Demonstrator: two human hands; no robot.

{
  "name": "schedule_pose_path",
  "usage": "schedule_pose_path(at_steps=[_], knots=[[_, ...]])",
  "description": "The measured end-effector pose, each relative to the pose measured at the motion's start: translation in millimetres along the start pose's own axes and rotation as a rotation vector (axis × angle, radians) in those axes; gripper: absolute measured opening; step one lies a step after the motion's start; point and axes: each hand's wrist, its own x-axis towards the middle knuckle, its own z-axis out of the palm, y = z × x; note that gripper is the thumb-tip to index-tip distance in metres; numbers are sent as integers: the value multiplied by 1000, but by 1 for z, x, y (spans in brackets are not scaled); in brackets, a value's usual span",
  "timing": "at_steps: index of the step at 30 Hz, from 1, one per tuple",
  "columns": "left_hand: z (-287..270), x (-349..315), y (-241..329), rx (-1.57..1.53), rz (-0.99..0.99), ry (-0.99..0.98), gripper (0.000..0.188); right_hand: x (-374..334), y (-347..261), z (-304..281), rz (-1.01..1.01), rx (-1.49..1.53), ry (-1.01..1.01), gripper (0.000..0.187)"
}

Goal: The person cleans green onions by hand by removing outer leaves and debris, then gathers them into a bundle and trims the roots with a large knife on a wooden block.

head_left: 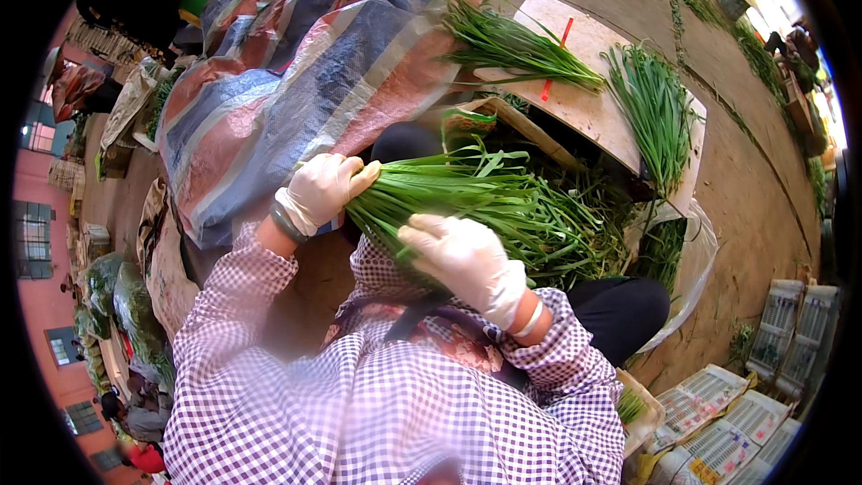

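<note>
My left hand, in a white glove, is wrapped round one end of a bunch of long green chives. The leaves fan out to the right over my lap. My right hand, gloved too and a little blurred, lies over the lower side of the bunch with its fingers stretched toward the left. Whether it touches the leaves I cannot tell. Beneath the bunch's loose ends is a heap of green leaves. Two more bunches, one chive bunch and another chive bunch, lie on a pale board.
A red, blue and white striped sheet covers a large bulk ahead on the left. Clear plastic film hangs by the board's near end. Printed cartons stand at the lower right. Leaf scraps line the floor.
</note>
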Motion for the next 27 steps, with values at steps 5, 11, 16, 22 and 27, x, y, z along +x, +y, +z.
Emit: schedule_pose_path(at_steps=[5,11,16,22,27], knots=[[-2,-1,2,-8,-28,-62,43,-1,3,19,-37,-171,-107,9],[2,-6,1,-106,-85,-70,40,-15,0,8,-29,-102,-45,2],[14,-14,-5,-112,-63,-26,45,-35,-3,-9,83,291,-1,9],[12,-26,-14,-132,-61,121,31,-76,26,-82,526,501,-55,12],[6,-23,-18,-123,-4,179,29,-84,50,-101,638,280,297,10]])
